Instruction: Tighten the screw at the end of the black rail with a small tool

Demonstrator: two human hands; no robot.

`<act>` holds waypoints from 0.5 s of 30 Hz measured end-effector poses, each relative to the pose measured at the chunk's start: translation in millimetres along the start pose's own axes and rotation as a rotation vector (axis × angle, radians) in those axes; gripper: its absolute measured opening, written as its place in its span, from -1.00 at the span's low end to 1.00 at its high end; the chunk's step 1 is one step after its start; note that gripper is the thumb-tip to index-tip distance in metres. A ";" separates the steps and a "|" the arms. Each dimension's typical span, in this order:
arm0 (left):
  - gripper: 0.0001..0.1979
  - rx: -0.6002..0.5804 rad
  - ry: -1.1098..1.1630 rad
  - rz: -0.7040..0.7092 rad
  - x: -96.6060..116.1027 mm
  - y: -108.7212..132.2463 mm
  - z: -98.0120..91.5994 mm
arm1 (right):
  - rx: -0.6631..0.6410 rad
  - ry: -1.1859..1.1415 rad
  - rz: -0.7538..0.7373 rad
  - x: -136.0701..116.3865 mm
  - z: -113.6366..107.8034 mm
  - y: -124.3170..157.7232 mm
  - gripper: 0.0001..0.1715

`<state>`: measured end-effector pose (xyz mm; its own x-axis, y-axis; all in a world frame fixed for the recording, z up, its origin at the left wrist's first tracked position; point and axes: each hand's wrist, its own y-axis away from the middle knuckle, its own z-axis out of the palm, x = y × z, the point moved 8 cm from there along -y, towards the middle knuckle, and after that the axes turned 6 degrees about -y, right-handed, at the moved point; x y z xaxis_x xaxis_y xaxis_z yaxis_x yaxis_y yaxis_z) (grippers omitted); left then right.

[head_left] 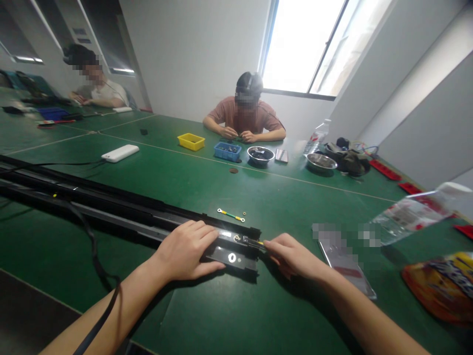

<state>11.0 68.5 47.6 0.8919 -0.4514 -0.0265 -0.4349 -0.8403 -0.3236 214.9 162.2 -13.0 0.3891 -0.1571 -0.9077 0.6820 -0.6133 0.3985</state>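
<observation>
A long black metal rail (155, 217) lies across the table from the left, its end in front of me. My left hand (185, 249) grips it near that end, fingers over the top and thumb along the near side. My right hand (290, 254) is closed in a pinch on a slim dark tool (253, 242) with a bit of yellow. The tool's tip reaches a small nut (237, 237) on the rail; whether they touch, I cannot tell. Just beyond the rail are a green-and-yellow ground wire (231, 215) with ring ends and a small brass-coloured ring (244, 213).
A black cable (92, 246) crosses the rail and my left forearm. To the right lie a phone-like slab (345, 266), a plastic bottle (417, 212) and an orange snack bag (439, 286). Farther off are a white power bank (120, 153), parts bins (191, 142) and a co-worker (246, 116).
</observation>
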 end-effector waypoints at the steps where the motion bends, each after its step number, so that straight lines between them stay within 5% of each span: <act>1: -0.43 -0.005 -0.002 0.000 -0.2 0.0 0.5 | 0.027 -0.037 -0.023 -1.2 -2.5 -0.6 -0.30; 8: -0.43 -0.006 -0.001 0.004 -0.4 -0.8 1.0 | 0.282 -0.072 -0.202 -9.2 -25.0 -0.4 -0.44; 15: -0.43 -0.016 0.001 -0.001 -0.8 1.3 1.7 | 0.280 -0.053 -0.291 -12.3 -27.6 -3.5 -0.42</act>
<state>9.9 68.3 45.6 0.8921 -0.4512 -0.0256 -0.4363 -0.8452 -0.3088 224.8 187.8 0.5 0.1671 0.0189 -0.9858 0.5609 -0.8241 0.0792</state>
